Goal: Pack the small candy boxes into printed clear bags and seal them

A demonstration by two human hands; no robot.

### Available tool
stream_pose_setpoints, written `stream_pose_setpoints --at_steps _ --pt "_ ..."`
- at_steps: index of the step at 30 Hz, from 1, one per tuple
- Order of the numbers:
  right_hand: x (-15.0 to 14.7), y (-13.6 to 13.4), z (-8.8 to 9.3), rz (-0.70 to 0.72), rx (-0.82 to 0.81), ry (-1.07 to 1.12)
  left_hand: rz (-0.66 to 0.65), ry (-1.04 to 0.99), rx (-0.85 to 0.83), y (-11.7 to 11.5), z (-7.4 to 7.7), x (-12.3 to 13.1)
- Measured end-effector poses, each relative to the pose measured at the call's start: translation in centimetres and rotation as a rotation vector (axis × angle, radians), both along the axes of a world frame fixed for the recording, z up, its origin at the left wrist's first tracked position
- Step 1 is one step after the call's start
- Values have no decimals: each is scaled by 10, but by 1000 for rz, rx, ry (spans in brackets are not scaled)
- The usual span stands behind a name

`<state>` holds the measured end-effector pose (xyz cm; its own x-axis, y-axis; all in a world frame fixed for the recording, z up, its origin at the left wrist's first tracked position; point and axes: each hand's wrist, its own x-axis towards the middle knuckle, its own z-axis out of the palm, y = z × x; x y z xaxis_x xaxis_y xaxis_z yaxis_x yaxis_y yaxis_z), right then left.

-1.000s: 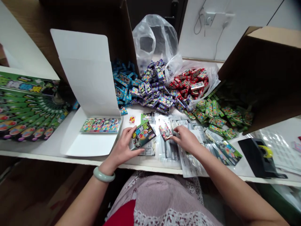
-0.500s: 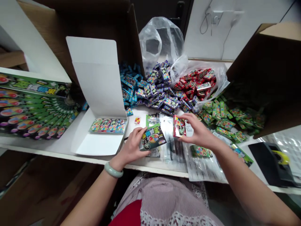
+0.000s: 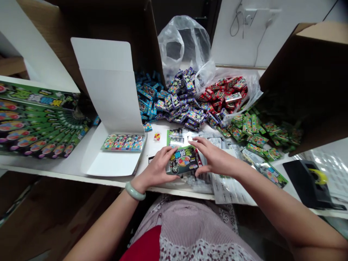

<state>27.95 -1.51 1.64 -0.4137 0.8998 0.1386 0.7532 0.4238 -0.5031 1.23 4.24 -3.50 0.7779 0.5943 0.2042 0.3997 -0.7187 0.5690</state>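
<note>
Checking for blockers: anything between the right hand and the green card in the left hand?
Nothing visible. The right hand is right at the edge of the green card, which the left hand grips. The plastic sleeves lie beneath, not between.

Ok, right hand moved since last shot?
Yes, leftward: the right hand now closer to the row of candy packs in the white carton, at the edge of the dark candy card in the left hand.
</note>
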Motion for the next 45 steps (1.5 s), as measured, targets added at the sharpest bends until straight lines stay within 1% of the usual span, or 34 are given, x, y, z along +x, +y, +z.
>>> stream_pose_setpoints --at_steps 2,4,6,8,9,10,12,13,15,17,18,20,22,24,26,30,32,35,37,39,41,43,45 --pt "-7 -8 -9 -118 54 91 44 -4 20 -1 -1 -2" --pt "-16 -19 -17 -198 80 110 69 -1 38 -2 -2 -2" --pt "-23 -26 -22 -180 56 96 62 4 27 -3 -4 -1" --pt "-24 -23 -26 -155 36 138 52 3 3 -2 -5 -1" --pt "-20 -17 -28 -176 39 187 57 -1 -4 -2 -5 -1" --pt "-13 -6 -30 -226 55 238 69 -5 -6 -1 -6 -2" --pt "6 25 -35 -372 107 263 109 -8 0 0 -6 -5" --pt "16 44 -38 -443 139 224 129 -10 3 1 -6 -6" --pt "33 82 -43 -517 182 108 155 -14 7 1 -7 -10" --pt "42 113 -49 -528 201 53 168 -16 14 1 -8 -12" --pt "43 123 -52 -520 201 51 175 -16 18 0 -9 -13" --pt "43 136 -58 -496 191 53 188 -17 18 0 -11 -15" --pt "43 139 -62 -485 181 83 197 -17 5 0 -12 -17" --pt "44 138 -64 -501 174 142 194 -18 -14 2 -13 -19" --pt "47 134 -63 -546 165 224 184 -22 -26 4 -12 -20" --pt "45 114 -57 -662 110 426 194 -36 -20 7 -11 -21" --pt "38 97 -55 -671 -20 610 215 -38 -2 8 -10 -20" --pt "23 66 -54 -646 -303 953 221 -30 45 6 -10 -18" --pt "14 48 -52 -641 -411 1069 215 -21 98 4 -12 -15" --pt "7 33 -48 -638 -425 1090 220 -10 151 3 -13 -11" --pt "2 22 -41 -605 -417 1093 220 0 183 2 -14 -9" --pt "0 13 -33 -541 -407 1019 201 4 188 1 -13 -7" --pt "0 5 -25 -471 -410 891 181 1 183 1 -11 -6"
